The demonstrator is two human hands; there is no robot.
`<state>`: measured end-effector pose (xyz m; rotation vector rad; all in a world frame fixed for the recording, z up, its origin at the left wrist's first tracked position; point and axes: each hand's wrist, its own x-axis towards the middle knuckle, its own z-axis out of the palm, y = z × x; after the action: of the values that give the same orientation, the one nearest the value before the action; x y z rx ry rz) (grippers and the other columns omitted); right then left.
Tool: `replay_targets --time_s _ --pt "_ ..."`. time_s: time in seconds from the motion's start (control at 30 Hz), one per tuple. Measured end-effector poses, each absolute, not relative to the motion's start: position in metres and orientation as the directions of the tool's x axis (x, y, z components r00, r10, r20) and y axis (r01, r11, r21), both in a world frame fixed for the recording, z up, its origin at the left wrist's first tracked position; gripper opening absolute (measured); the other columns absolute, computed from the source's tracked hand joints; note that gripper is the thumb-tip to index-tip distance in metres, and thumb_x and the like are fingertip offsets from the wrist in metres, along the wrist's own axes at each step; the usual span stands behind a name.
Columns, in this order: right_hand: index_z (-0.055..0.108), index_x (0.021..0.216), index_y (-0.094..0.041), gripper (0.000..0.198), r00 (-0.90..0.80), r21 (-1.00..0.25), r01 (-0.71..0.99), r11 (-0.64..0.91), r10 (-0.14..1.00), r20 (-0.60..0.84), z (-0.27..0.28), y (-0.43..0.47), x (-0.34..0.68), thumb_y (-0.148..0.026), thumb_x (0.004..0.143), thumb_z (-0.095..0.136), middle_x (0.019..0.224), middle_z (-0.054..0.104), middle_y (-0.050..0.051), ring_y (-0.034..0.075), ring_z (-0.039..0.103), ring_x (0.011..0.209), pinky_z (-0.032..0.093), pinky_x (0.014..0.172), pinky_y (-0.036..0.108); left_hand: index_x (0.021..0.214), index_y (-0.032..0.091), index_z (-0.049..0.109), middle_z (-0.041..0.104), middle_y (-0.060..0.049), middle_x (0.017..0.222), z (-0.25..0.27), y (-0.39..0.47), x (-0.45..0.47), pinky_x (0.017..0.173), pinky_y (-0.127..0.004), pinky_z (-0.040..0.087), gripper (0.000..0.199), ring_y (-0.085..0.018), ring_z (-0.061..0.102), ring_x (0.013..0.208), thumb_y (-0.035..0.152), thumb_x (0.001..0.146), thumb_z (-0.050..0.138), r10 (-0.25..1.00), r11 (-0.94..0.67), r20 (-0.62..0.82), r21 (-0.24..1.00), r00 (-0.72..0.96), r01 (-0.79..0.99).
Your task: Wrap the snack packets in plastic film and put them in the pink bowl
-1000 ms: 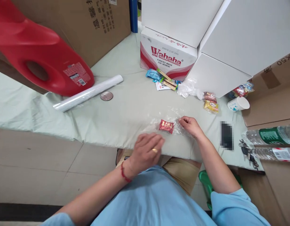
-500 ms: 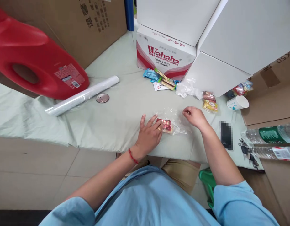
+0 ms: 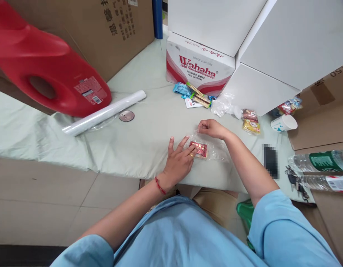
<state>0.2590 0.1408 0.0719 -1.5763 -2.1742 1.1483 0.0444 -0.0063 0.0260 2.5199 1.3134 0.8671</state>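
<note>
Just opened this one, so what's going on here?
A person at a cloth-covered table is handling a small red packet with clear plastic film around it. The left hand is spread, with fingertips resting on the packet. The right hand is at the film's far edge, fingers curled together, apparently pinching it. A shiny pale roll and a metallic disc lie off to the left.

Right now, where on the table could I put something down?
There's bare cloth between the round metal disc and the left hand, and more between the white roll and the Wahaha box. It's crowded at that box's foot with small packets and crumpled plastic, around the red packet and right hand, and by the keys and bottles.
</note>
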Motion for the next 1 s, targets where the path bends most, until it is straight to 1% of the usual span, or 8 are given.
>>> replay_targets --time_s 0.2,0.37,0.47,0.57,0.63,0.77,0.9,1.0 --pt "0.07 0.094 -0.021 0.025 -0.405 -0.687 0.703 0.185 0.898 -0.172 0.086 0.064 0.243 -0.045 0.094 0.061 0.06 0.058 -0.005 0.014 0.05 0.057 0.035 0.058 0.025 0.127 0.031 0.076 0.074 -0.005 0.14 0.025 -0.006 0.042 0.129 -0.077 0.013 0.041 -0.035 0.044 0.155 0.011 0.098 0.056 0.821 -0.567 0.4 0.479 0.408 0.67" --pt "0.071 0.109 -0.024 0.03 -0.338 -0.729 0.648 0.223 0.941 -0.012 0.057 0.009 0.231 -0.044 0.106 0.048 0.097 0.077 0.006 0.02 0.069 0.084 0.051 0.078 0.03 0.115 0.03 0.078 0.076 -0.003 0.134 0.015 0.0 0.019 0.127 -0.064 0.034 0.032 -0.031 0.05 0.149 0.016 0.096 0.057 0.849 -0.528 0.389 0.652 0.357 0.545" --pt "0.073 0.116 -0.024 0.031 -0.278 -0.746 0.627 0.223 0.959 0.053 0.04 0.003 0.231 -0.044 0.107 0.05 0.107 0.078 0.008 0.022 0.073 0.096 0.055 0.088 0.033 0.11 0.022 0.076 0.077 -0.008 0.125 0.01 0.013 0.002 0.111 -0.047 0.053 0.027 -0.025 0.066 0.128 0.022 0.099 0.052 0.951 -0.309 0.28 0.838 0.133 0.449" --pt "0.074 0.122 -0.025 0.034 -0.283 -0.751 0.608 0.258 0.954 0.098 0.033 0.006 0.232 -0.043 0.107 0.05 0.116 0.079 0.009 0.024 0.074 0.105 0.056 0.095 0.036 0.118 0.017 0.071 0.073 -0.013 0.125 0.011 0.037 -0.007 0.093 -0.04 0.06 0.03 -0.021 0.073 0.098 0.028 0.096 0.054 0.998 -0.046 0.061 0.906 -0.023 0.42" --pt "0.075 0.125 -0.026 0.034 -0.303 -0.749 0.603 0.275 0.947 0.103 0.032 0.009 0.233 -0.042 0.107 0.05 0.117 0.079 0.009 0.024 0.074 0.106 0.057 0.096 0.038 0.13 0.015 0.066 0.071 -0.016 0.131 0.013 0.056 -0.005 0.091 -0.04 0.059 0.043 -0.019 0.071 0.087 0.031 0.09 0.062 0.999 0.028 -0.035 0.892 0.008 0.451" --pt "0.076 0.126 -0.026 0.034 -0.318 -0.742 0.608 0.281 0.943 0.096 0.033 0.012 0.235 -0.04 0.107 0.05 0.117 0.079 0.009 0.024 0.074 0.106 0.057 0.096 0.038 0.137 0.015 0.065 0.074 -0.014 0.124 0.016 0.088 0.009 0.09 -0.036 0.055 0.061 -0.022 0.07 0.092 0.034 0.08 0.071 0.962 0.018 -0.14 0.89 0.235 0.455" --pt "0.076 0.128 -0.028 0.035 -0.324 -0.73 0.624 0.28 0.942 0.084 0.031 0.012 0.236 -0.04 0.107 0.05 0.114 0.079 0.008 0.024 0.074 0.103 0.058 0.093 0.037 0.09 0.018 0.079 0.074 -0.002 0.074 0.019 0.101 0.017 0.07 -0.029 0.049 0.026 -0.019 0.065 0.07 0.028 0.065 0.075 0.884 -0.012 -0.192 0.902 0.427 0.431" --pt "0.075 0.131 -0.028 0.037 -0.324 -0.733 0.619 0.283 0.942 0.089 0.029 0.011 0.237 -0.038 0.107 0.049 0.111 0.079 0.008 0.024 0.074 0.101 0.058 0.091 0.037 0.074 0.019 0.075 0.066 0.001 0.061 0.024 0.102 0.005 0.062 -0.027 0.043 0.015 -0.016 0.058 0.062 0.033 0.068 0.069 0.871 -0.028 -0.189 0.903 0.454 0.429"
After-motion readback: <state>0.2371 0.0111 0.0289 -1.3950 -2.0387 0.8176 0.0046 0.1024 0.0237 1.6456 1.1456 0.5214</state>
